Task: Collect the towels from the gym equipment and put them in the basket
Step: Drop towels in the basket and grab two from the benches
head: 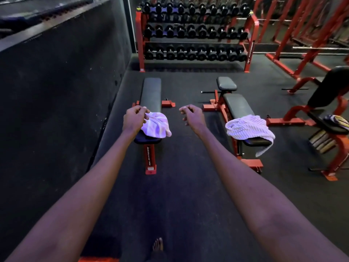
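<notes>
We count two bare hands, three towels and three benches. Our left hand (134,119) has its fingers curled and pinches the top edge of the first towel (157,125). This towel is white with pale stripes and lies bunched on the near end of the flat bench (152,93). Our right hand (191,114) is in the air between the two nearest benches, with its fingers loosely bent and nothing in it. The second towel (248,129) is white and lies on the near end of the second bench (238,108), with one corner hanging off the edge. The third towel (338,121) has dark and light stripes and lies on the third bench (326,127), far to the right. Past the benches stands one red rack (139,40) with three shelves full of black dumbbells (191,32). The red leg of the flat bench has white letters that look like "RN FITNESS". The rack's right post has writing too, but it is too small to read. One bare foot (157,245) stands on the dark floor (188,186).
</notes>
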`<state>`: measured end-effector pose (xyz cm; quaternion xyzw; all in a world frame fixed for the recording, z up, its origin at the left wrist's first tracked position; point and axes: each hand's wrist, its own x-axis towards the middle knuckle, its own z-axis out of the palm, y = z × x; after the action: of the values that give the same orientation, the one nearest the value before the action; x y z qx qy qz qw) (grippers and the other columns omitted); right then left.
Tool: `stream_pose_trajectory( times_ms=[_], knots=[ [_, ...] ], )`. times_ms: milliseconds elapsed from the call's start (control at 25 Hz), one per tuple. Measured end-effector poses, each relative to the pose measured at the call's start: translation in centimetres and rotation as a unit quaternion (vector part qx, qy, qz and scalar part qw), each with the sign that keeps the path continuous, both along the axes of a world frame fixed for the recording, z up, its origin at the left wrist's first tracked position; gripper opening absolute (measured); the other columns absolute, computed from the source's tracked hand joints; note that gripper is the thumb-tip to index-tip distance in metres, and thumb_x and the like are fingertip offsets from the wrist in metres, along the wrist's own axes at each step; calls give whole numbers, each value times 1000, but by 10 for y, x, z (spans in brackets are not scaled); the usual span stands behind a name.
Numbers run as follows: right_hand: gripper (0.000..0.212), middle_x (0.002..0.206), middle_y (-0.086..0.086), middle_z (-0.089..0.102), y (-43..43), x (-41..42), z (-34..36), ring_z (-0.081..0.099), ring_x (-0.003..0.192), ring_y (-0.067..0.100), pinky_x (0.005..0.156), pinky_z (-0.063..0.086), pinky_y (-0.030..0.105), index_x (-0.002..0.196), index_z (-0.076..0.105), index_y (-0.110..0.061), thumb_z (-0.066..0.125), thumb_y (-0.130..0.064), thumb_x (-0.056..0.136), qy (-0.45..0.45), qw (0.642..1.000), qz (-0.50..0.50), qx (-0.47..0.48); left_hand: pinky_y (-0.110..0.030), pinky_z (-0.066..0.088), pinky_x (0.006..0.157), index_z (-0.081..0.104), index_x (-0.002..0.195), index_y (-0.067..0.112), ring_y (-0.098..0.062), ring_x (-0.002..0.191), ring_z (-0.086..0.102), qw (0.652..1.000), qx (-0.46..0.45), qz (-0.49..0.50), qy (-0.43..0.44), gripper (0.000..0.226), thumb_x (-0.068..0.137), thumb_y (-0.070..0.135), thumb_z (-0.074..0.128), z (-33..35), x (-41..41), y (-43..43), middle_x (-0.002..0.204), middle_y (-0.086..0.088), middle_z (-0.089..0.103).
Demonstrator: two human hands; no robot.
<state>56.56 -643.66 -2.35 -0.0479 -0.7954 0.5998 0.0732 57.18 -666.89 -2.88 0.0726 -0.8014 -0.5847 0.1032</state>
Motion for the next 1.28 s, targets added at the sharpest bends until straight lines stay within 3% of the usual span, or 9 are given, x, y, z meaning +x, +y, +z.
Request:
stream_pose_trajectory(
  times_ms=[200, 480, 760, 840, 1000, 1120, 1280],
  knots=[
    [17, 88, -2, 70, -28, -75, -17, 60, 61, 12, 45, 49, 22, 92, 72, -18, 56, -17, 97, -27, 1000, 3, 1, -23, 42, 51, 73, 77, 19, -11, 51, 57, 1000, -7, 3, -25, 23, 87, 28, 55, -20, -69, -39, 69, -3, 70],
    [18, 82, -6, 69, -62, -183, -56, 60, 57, 9, 42, 46, 20, 90, 72, -16, 55, -14, 96, -69, 997, 6, -18, -24, 42, 54, 72, 74, 22, -12, 52, 59, 998, -11, 16, -62, 21, 82, 26, 53, -43, -171, -74, 64, 1, 69],
    [21, 89, 0, 72, -84, -325, -116, 62, 61, 10, 45, 48, 22, 92, 73, -17, 53, -16, 96, -125, 992, 28, -4, -22, 42, 52, 71, 74, 22, -15, 55, 59, 992, -22, 46, -116, 21, 85, 26, 53, -88, -287, -98, 65, -1, 69],
    [22, 86, -2, 72, -92, -358, -128, 62, 63, 10, 51, 50, 26, 85, 73, -23, 53, -18, 95, -137, 990, 37, 3, -20, 42, 49, 71, 77, 20, -14, 55, 57, 992, -18, 52, -114, 22, 89, 20, 52, -91, -315, -106, 64, 0, 67],
    [23, 85, -12, 72, -120, -426, -165, 63, 74, 10, 77, 57, 39, 79, 72, -30, 55, -21, 92, -185, 980, 62, 32, -22, 43, 50, 72, 83, 15, -14, 56, 56, 989, -15, 66, -131, 22, 91, 19, 52, -108, -380, -133, 64, 1, 67],
    [24, 92, -7, 72, -145, -470, -194, 64, 87, 13, 87, 55, 34, 94, 76, -25, 54, -15, 90, -222, 972, 62, 45, -23, 43, 52, 72, 82, 17, -14, 57, 57, 986, -26, 61, -153, 23, 90, 19, 51, -129, -436, -153, 66, 1, 68],
    [29, 115, 4, 74, -179, -526, -239, 66, 104, 17, 89, 47, 23, 114, 75, -16, 63, -19, 89, -259, 960, 70, 85, -22, 43, 50, 70, 77, 20, -12, 55, 57, 985, -12, 46, -166, 22, 89, 18, 51, -165, -515, -177, 65, 1, 67]
  ],
)
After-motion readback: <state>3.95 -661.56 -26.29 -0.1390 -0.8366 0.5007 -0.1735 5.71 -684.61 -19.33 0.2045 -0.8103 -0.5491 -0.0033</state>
